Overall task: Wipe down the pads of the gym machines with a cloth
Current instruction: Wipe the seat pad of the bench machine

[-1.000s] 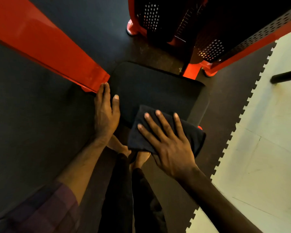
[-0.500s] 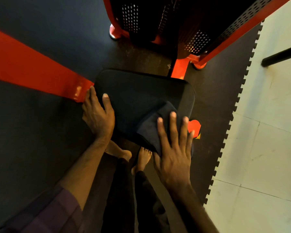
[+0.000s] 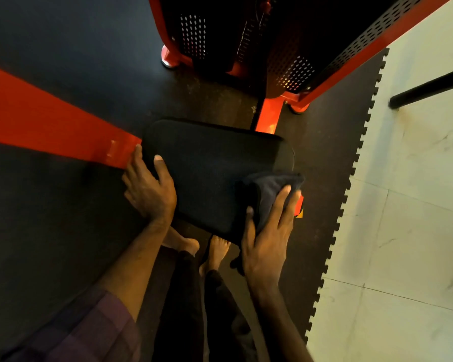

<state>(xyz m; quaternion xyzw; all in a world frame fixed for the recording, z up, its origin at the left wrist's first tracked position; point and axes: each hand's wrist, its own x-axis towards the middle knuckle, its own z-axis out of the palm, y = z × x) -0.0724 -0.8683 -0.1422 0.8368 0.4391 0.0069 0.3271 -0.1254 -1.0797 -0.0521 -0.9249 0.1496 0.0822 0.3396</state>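
A: Head view, looking down. Black seat pad mid-frame, sitting over the dark rubber floor mat. Red frame bar runs in from the left and ends at the pad's left edge.

B: Cloth?

A: Dark cloth on the pad's near-right corner, bunched, draped over the right edge.

B: Right hand?

A: Right hand flat on the cloth, fingers straight and spread, pressing it to the pad. Not curled round it.

B: Left?

A: Left hand on the pad's left edge beside the bar end. Thumb lies on top of the pad, fingers down the side, loosely bent. Holds nothing else.

B: Around it?

A: Red machine base with perforated panels beyond the pad. Pale tiled floor right of the mat's toothed edge. Bare feet below the pad's near edge.
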